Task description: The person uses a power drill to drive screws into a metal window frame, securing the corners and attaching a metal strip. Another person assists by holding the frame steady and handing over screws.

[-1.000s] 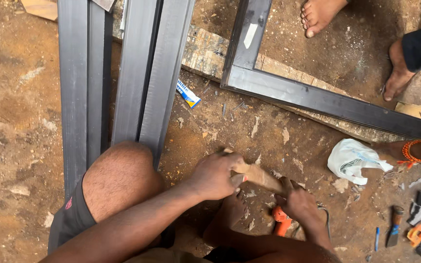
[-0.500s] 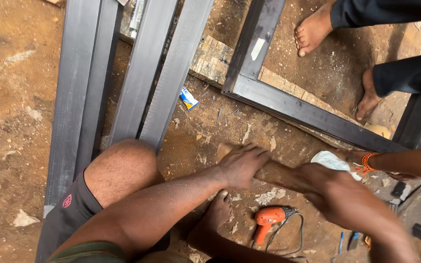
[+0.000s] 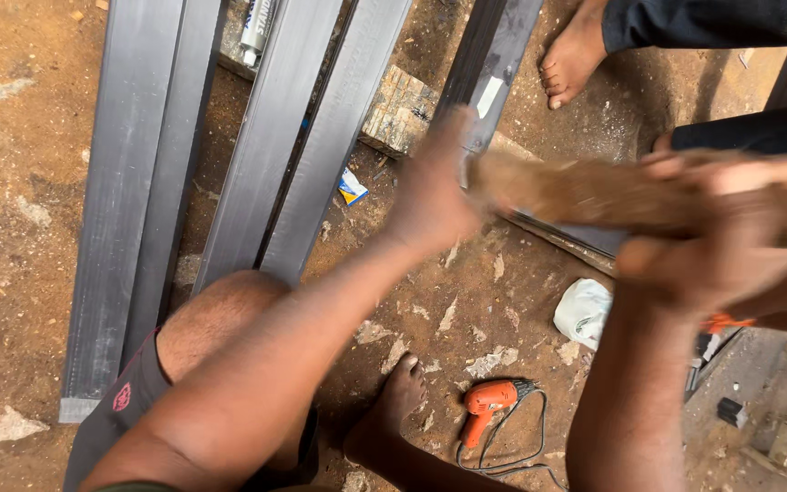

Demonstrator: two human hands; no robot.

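My left hand [image 3: 434,187] and my right hand [image 3: 730,237] both grip a long piece of brown wood [image 3: 594,191], held raised and blurred across the view. The left hand is on its left end, the right hand further along to the right. Below the wood lie a dark metal frame [image 3: 494,64] and several long grey metal bars [image 3: 321,146] on the dirt ground. My bare knee [image 3: 220,319] and foot [image 3: 393,401] show under my arms.
An orange power drill [image 3: 489,401] with its cord lies by my foot. A white crumpled bag [image 3: 585,314] is to its right. Another person's bare foot [image 3: 576,55] stands at the top. A wooden block [image 3: 398,109] props the bars.
Both hands have lifted the piece of wood up and to the right, closer to the camera. The view has shifted, showing the drill further down.
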